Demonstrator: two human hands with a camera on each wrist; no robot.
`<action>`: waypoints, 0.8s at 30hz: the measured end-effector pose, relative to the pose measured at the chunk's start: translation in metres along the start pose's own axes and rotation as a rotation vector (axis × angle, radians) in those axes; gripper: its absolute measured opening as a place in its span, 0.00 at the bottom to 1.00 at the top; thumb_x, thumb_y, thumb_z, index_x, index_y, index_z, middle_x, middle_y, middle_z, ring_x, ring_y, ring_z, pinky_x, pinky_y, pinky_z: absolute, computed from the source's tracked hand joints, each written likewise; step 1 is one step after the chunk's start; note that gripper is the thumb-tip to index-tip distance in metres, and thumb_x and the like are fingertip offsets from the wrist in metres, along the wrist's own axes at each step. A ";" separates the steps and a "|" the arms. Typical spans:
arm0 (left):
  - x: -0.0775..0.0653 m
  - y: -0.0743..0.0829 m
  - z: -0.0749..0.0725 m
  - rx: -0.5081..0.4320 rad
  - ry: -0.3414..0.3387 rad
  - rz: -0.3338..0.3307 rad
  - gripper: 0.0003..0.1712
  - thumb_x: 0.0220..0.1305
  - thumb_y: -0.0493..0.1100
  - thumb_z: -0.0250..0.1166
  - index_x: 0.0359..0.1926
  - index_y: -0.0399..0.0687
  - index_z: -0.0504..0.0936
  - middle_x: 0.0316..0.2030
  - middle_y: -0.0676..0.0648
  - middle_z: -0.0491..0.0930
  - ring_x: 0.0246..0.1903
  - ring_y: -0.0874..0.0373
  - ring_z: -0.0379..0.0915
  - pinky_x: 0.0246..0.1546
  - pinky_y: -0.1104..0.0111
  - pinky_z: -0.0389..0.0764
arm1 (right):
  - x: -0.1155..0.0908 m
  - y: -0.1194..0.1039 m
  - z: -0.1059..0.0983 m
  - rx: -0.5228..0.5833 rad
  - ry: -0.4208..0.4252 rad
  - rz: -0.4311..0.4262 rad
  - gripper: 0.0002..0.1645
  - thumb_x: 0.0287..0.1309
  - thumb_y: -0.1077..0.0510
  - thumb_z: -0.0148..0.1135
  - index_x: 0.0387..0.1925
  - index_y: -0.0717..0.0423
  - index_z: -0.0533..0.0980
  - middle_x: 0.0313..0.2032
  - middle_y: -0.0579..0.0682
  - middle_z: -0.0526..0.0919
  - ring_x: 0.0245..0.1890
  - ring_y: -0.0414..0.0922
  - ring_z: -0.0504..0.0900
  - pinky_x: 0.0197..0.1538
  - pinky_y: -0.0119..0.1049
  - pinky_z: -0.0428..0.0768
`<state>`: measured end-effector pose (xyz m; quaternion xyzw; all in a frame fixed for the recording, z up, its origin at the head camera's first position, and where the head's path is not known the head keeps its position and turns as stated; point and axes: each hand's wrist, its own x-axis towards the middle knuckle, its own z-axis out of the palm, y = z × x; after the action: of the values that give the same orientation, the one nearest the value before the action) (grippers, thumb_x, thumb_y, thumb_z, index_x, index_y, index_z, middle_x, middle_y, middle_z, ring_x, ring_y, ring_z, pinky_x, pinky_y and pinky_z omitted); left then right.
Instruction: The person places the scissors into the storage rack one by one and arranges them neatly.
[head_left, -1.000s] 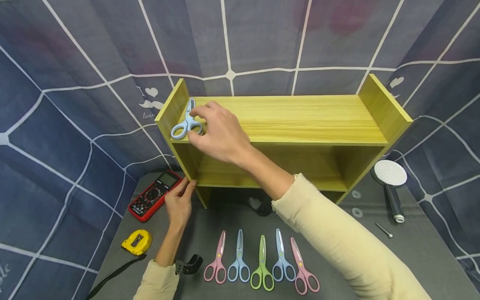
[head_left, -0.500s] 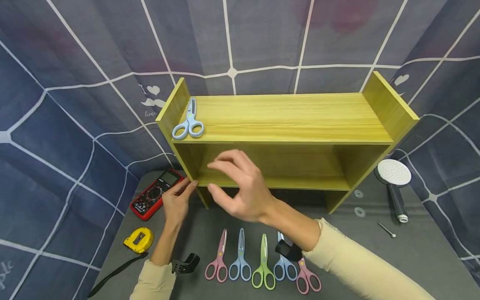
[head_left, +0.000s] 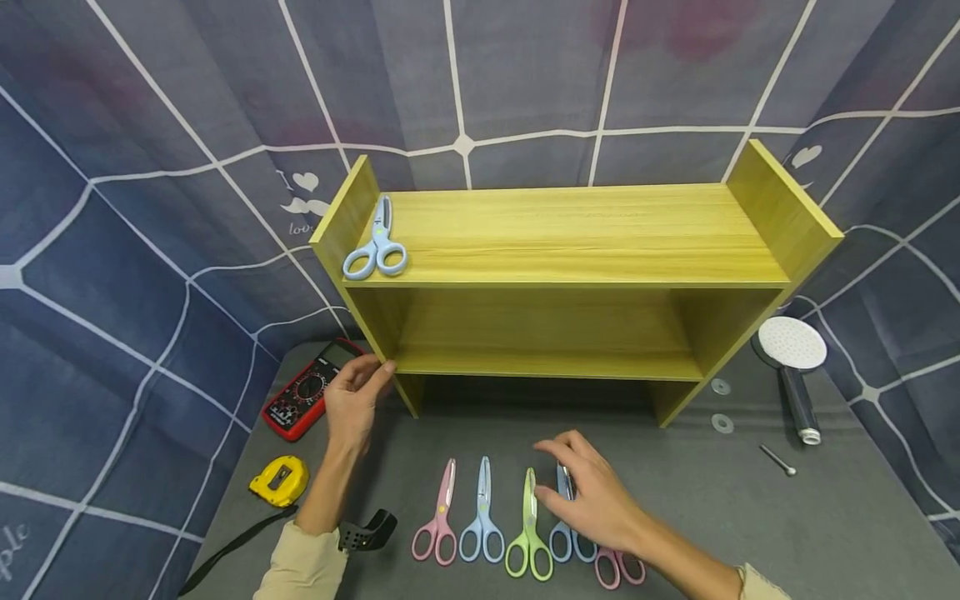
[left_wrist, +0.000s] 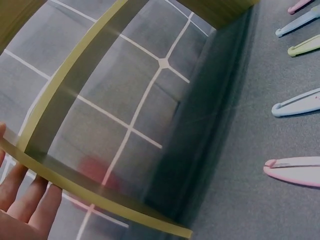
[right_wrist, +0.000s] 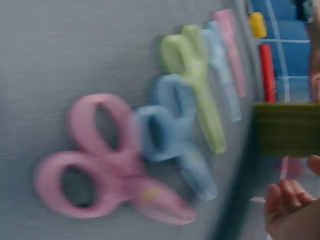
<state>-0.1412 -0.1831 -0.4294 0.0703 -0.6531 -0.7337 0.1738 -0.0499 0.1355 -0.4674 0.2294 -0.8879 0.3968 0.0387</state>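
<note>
At the lower left corner of a yellow wooden shelf unit (head_left: 570, 233), my left hand (head_left: 351, 407) grips the side panel, thumb in front and fingers behind it. My right hand (head_left: 592, 496) holds nothing; its fingers are loosely bent and spread over the row of scissors on the grey table. That row has left pink scissors (head_left: 435, 528), left blue scissors (head_left: 482, 525), green scissors (head_left: 528, 533), right blue scissors (head_left: 573, 533) and right pink scissors (right_wrist: 127, 172). The right hand partly covers the last two in the head view. Light-blue scissors (head_left: 380, 240) lie on the top shelf's left end.
Left of the shelf lie a red multimeter (head_left: 307, 390) and a yellow tape measure (head_left: 280, 481) with a black strap. To the right are a shower head (head_left: 792, 343), two washers (head_left: 722, 423) and a bolt (head_left: 777, 460). A blue grid-patterned curtain (head_left: 525, 75) hangs behind.
My right hand has let go of the blue scissors on the top shelf and moved down and right to above the table scissors. The left hand stays on the shelf panel.
</note>
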 end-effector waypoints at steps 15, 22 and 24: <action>-0.001 -0.006 0.000 -0.102 -0.037 0.013 0.09 0.61 0.26 0.67 0.42 0.28 0.80 0.37 0.45 0.80 0.35 0.55 0.82 0.45 0.56 0.84 | -0.086 0.062 -0.003 -0.085 -0.108 0.004 0.39 0.32 0.54 0.82 0.53 0.50 0.79 0.40 0.38 0.68 0.40 0.33 0.64 0.34 0.30 0.70; -0.002 -0.007 -0.002 -0.101 -0.007 0.040 0.11 0.60 0.26 0.68 0.43 0.24 0.80 0.35 0.46 0.81 0.34 0.56 0.83 0.44 0.58 0.85 | -0.107 0.081 0.010 -0.146 -0.029 -0.189 0.41 0.17 0.55 0.83 0.46 0.49 0.79 0.38 0.36 0.62 0.37 0.32 0.60 0.29 0.23 0.63; -0.003 -0.007 -0.002 -0.107 0.012 0.045 0.10 0.59 0.26 0.68 0.42 0.24 0.80 0.35 0.46 0.81 0.33 0.57 0.84 0.43 0.58 0.85 | -0.107 0.082 0.012 -0.154 -0.031 -0.195 0.40 0.18 0.55 0.83 0.45 0.49 0.79 0.38 0.36 0.63 0.37 0.32 0.60 0.29 0.23 0.64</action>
<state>-0.1387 -0.1833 -0.4367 0.0503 -0.6134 -0.7630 0.1976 0.0109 0.2153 -0.5587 0.3171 -0.8897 0.3184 0.0811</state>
